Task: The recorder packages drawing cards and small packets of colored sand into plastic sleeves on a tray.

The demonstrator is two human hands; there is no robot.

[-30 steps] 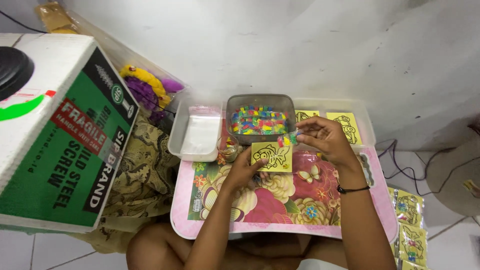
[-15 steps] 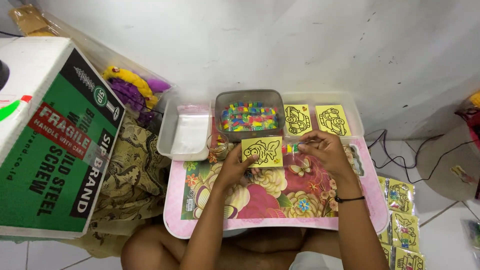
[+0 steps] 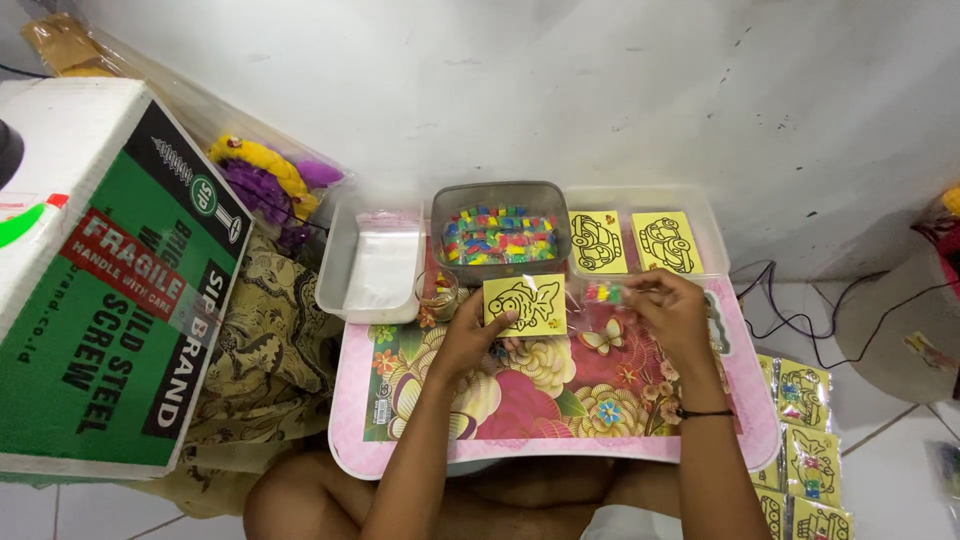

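Pinched at its lower left edge by the left hand (image 3: pixel 468 335), the yellow fish card (image 3: pixel 525 305) is held tilted above the floral tray (image 3: pixel 560 410), just in front of the grey tub of coloured pieces (image 3: pixel 500 235). Right hand (image 3: pixel 675 315) grips a small clear packet of coloured bits (image 3: pixel 603 292) between its fingertips, beside the card.

Free room: bare floral lap table (image 3: pixel 520 400) btwn forearms. Back edge blocked by clear tub (image 3: pixel 372 270), bead container (image 3: pixel 500 235), card tray (image 3: pixel 640 200). Cardboard box (image 3: pixel 100 280) walls left; small cup (image 3: pixel 437 292), maybe glass, near left hand (image 3: pixel 475 335).
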